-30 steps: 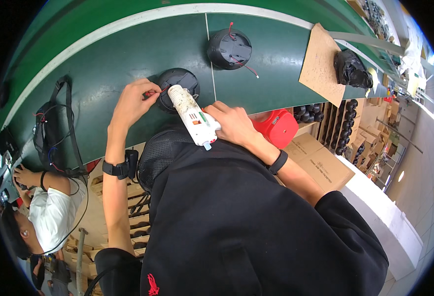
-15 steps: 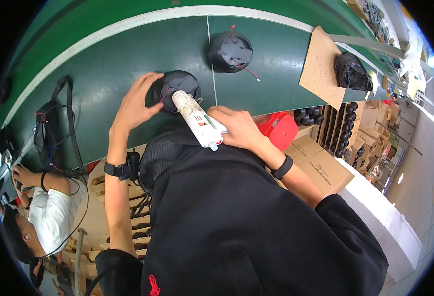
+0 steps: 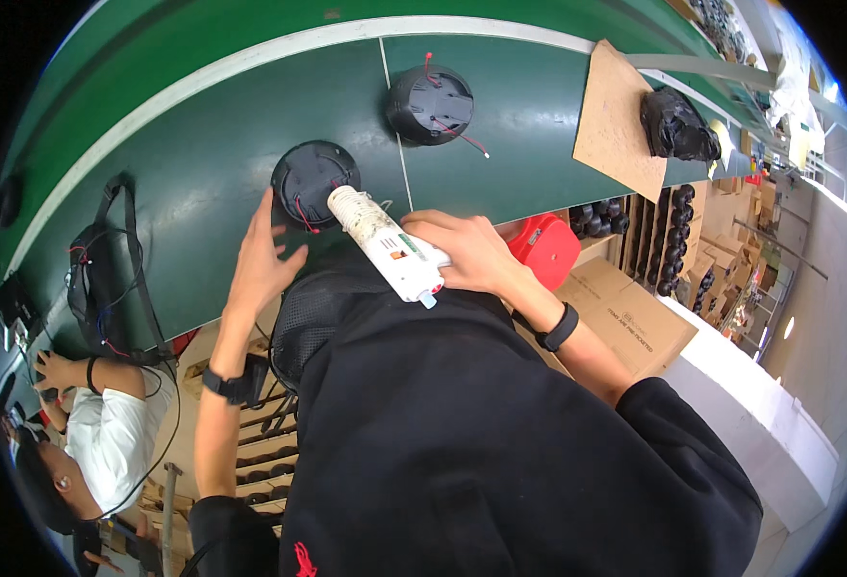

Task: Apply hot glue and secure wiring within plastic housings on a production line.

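The green conveyor belt (image 3: 202, 163) curves across the upper field and serves as the landmark for everything else. Below it, the person's black-clad torso fills the lower field, both forearms reaching up to the belt's near edge. At the belt's right end a brown board (image 3: 619, 120) lies flat, with a crumpled black bag (image 3: 678, 127) at its far corner. Below that end stand cardboard boxes (image 3: 635, 317) and a red case (image 3: 543, 248), within arm's reach as stock. On the belt, a second black round housing (image 3: 430, 104) waits farther along, red wire trailing. At the near edge sits the black round housing (image 3: 313, 181), open side up so its red wires are reachable. The right hand (image 3: 467, 252) is clenched around a white glue gun (image 3: 385, 245), nozzle angled toward this housing's rim. The left hand (image 3: 260, 264) is released, fingers spread, tips near the housing's lower edge; whether they touch it cannot be told. A co-worker in white sits below the belt's left end.
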The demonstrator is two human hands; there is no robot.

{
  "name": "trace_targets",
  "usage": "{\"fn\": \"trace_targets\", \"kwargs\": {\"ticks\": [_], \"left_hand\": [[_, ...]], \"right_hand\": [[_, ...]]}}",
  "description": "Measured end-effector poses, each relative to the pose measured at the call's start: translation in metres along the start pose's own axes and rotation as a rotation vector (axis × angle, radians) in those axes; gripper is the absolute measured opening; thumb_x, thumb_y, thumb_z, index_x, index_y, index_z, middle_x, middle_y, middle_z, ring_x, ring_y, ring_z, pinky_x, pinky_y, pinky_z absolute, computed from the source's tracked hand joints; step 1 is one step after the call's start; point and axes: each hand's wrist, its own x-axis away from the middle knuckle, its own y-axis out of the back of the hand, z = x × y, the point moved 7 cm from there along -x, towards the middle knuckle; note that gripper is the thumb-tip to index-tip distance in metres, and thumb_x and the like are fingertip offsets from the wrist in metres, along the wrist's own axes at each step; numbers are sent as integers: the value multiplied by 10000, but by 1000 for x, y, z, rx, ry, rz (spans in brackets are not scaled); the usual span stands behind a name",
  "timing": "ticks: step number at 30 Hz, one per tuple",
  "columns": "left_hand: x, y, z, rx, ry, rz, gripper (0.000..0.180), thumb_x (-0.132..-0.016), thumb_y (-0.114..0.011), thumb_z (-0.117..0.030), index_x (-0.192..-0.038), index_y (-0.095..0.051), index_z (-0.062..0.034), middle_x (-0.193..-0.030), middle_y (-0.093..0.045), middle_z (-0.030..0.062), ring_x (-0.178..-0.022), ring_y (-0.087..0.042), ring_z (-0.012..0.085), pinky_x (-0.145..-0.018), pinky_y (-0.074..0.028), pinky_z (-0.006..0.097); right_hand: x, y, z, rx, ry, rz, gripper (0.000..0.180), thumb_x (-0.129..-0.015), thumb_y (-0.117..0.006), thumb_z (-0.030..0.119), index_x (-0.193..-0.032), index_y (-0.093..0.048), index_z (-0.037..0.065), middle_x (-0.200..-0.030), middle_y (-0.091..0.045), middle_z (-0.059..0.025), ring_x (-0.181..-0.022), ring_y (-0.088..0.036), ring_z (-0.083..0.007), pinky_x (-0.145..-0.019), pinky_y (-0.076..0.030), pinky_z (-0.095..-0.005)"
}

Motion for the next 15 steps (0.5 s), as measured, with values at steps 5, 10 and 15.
{"fn": "trace_targets", "kwargs": {"ticks": [5, 10, 15], "left_hand": [[3, 13, 2, -142, 48, 364, 628, -875, -736, -86, -1462, -515, -51, -1250, -689, 173, -1126, -695, 265, -865, -595, 396], [-52, 30, -48, -156, -252, 115, 298, -876, -711, -53, -1173, -730, -66, -1040, -671, 94, -962, -677, 248, -782, -563, 390], [-75, 6, -88, -393, -589, 240, 271, -836, -752, -78, -1105, -731, -99, -1035, -613, 50, -997, -611, 252, -835, -531, 393]], "right_hand": [[8, -2, -2, 45, -13, 53, 403, -782, -764, 179, -1165, -655, 118, -1282, -676, -24, -991, -706, -296, -736, -584, -388], [13, -7, -5, 124, -27, 125, 448, -762, -755, 157, -1193, -637, 138, -1298, -662, -15, -976, -705, -287, -701, -576, -392], [21, 4, -1, 132, -24, 54, 453, -746, -761, 149, -1183, -646, 130, -1281, -664, -13, -935, -708, -284, -662, -570, -390]]}}
